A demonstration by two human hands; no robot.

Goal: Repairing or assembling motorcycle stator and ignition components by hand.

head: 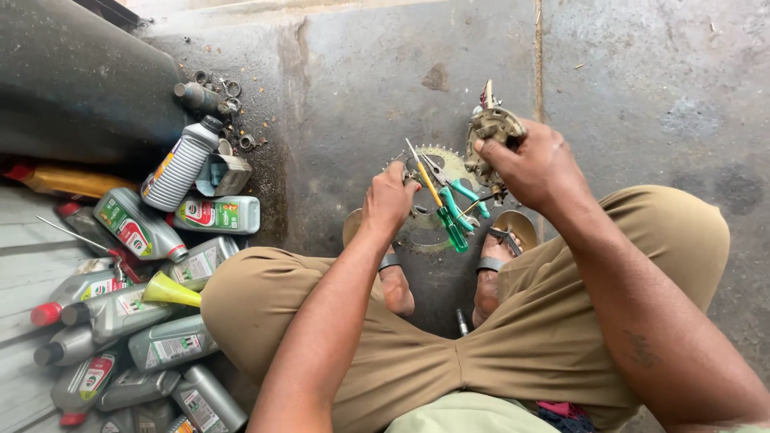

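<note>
A round metal part (491, 128) is gripped in the closed right hand (533, 164); the left hand (389, 200) is closed on a yellow-shafted screwdriver (425, 178). If the screwdriver slips, the part could be dropped onto the sprocket (437, 160) on the floor (642, 80).

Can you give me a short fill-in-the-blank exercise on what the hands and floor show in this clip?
1. The right hand grips a worn metal part held above the ____ floor.
2. The left hand rests on a toothed ____ lying flat between the feet.
3. The pliers and the screwdriver both have ____ handles.
4. The grey oil bottles are piled on the person's ____ side.

Missing words: concrete; sprocket; green; left
</note>
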